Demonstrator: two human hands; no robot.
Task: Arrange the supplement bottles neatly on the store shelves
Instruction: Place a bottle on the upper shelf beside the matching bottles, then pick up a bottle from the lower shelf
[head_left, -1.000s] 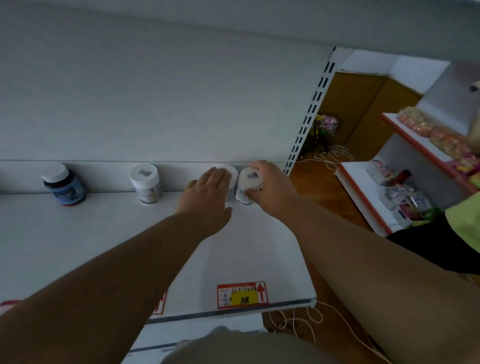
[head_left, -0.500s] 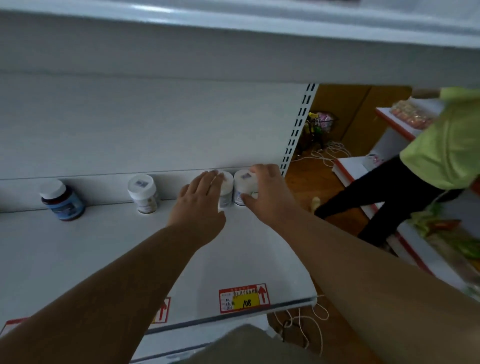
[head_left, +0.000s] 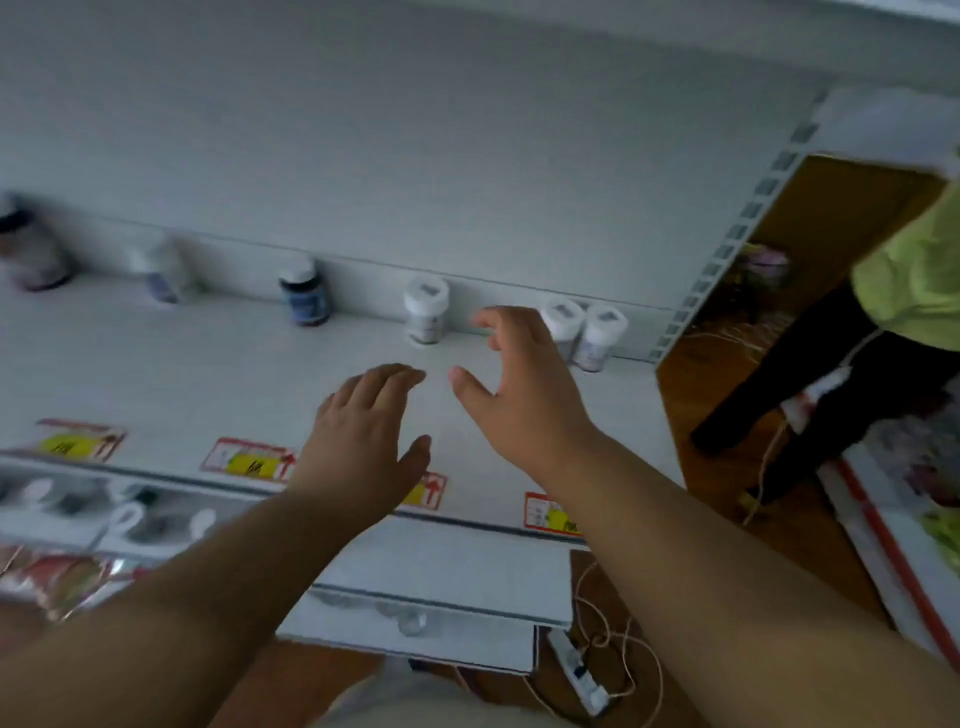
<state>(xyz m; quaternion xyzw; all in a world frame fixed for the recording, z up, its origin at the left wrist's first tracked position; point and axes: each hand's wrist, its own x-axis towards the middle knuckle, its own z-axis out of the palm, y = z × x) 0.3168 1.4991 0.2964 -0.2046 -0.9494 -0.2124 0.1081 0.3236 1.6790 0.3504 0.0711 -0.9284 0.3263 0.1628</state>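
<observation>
Both hands, left hand (head_left: 358, 447) & right hand (head_left: 519, 384), spread, holding nothing; white-capped bottles (head_left: 582, 332) upright, labels prob. blurred.

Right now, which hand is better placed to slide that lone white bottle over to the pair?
Probably the right hand: open, its fingers beside the lone white bottle, the pair behind it. The left hand is nearer the shelf's front edge.

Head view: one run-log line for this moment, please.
left hand: open, holds nothing | right hand: open, holds nothing | two white-capped supplement bottles: upright, side by side
</observation>
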